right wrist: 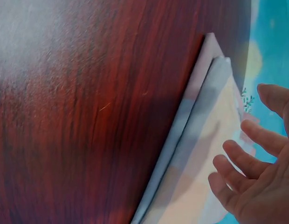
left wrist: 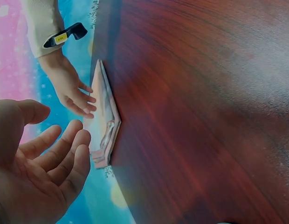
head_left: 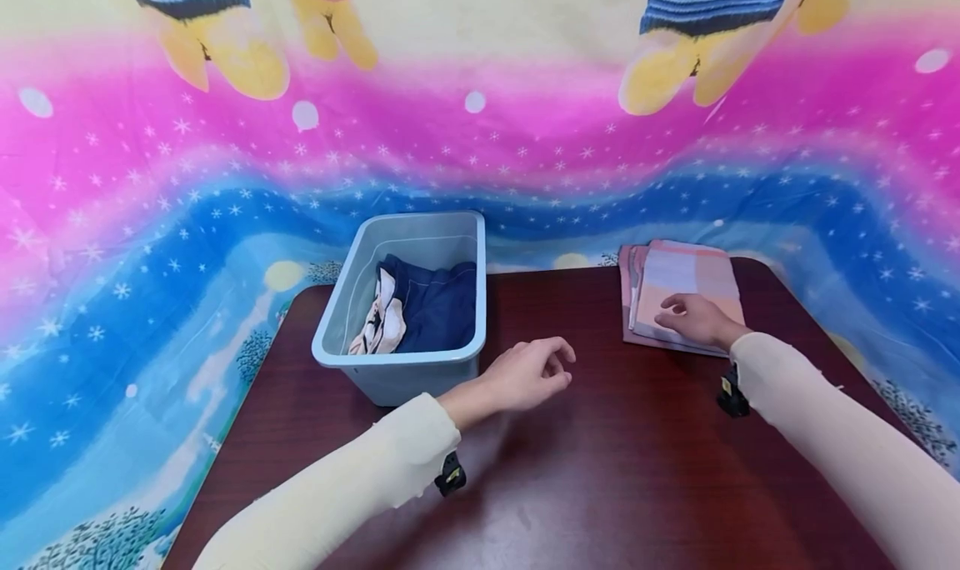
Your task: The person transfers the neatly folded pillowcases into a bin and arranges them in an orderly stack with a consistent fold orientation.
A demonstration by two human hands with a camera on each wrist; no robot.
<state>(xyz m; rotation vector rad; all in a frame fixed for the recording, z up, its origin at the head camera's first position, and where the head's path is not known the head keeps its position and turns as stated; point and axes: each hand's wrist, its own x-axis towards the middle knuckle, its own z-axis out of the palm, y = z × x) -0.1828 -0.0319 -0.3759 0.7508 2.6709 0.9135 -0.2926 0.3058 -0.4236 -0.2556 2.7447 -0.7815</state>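
My right hand (head_left: 696,318) is over a folded pink, peach and grey checked cloth (head_left: 678,274) at the back right of the table. In the right wrist view the fingers (right wrist: 242,161) are loosely bent with nothing between them, and the cloth (right wrist: 200,126) lies in flat layers beneath. Over the middle of the table is my left hand (head_left: 528,374), just right of a grey-blue plastic bin (head_left: 420,378). Its fingers (left wrist: 65,144) are relaxed and hold nothing. Inside the bin lie a dark navy garment (head_left: 435,303) and a white-and-black patterned cloth (head_left: 384,320).
The dark red-brown wooden table (head_left: 600,487) has a glossy top. A printed curtain (head_left: 525,145) in pink and blue hangs close behind it and round both sides. The bin stands at the back left, near the table's far edge.
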